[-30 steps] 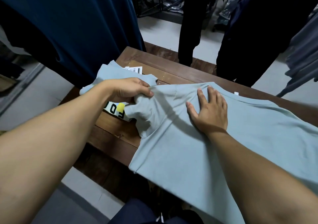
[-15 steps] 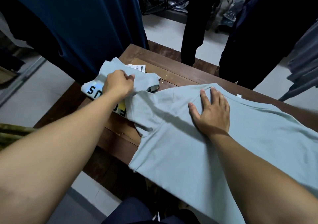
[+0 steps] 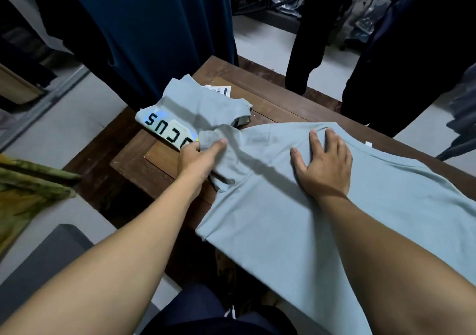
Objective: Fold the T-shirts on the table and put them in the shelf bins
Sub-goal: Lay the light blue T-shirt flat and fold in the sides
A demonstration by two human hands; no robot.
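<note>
While the left hand (image 3: 199,158) holds the sleeve (image 3: 228,169) of the spread T-shirt (image 3: 283,231), its thumb lies on top of the cloth and the other fingers are curled below it, so the sleeve is pinched and bunched, not flat. I take the right hand (image 3: 323,166) as the fixed mark for all places. It lies flat with straight, spread fingers and presses the shirt down near its far edge; it holds nothing.

The pinched sleeve is to the left of the right hand, near it but apart, with a band of creased cloth between the two. In my judgement this is the relation on which the coming move depends. The sleeve must travel to the right, toward the right hand, across the body of the shirt. The left hand is the one that has it, and the right hand serves as the anchor.

From the right hand the shirt's body runs toward the person and to the right, and it hangs over the near edge of the table (image 3: 144,162). Where the hem ends I cannot tell.

Beyond the right hand and to its left, past the grip, lies a folded T-shirt (image 3: 195,105) with printed letters. The sleeve's tip seems to lie on its edge, so a careless pull could disturb this folded one.
</note>
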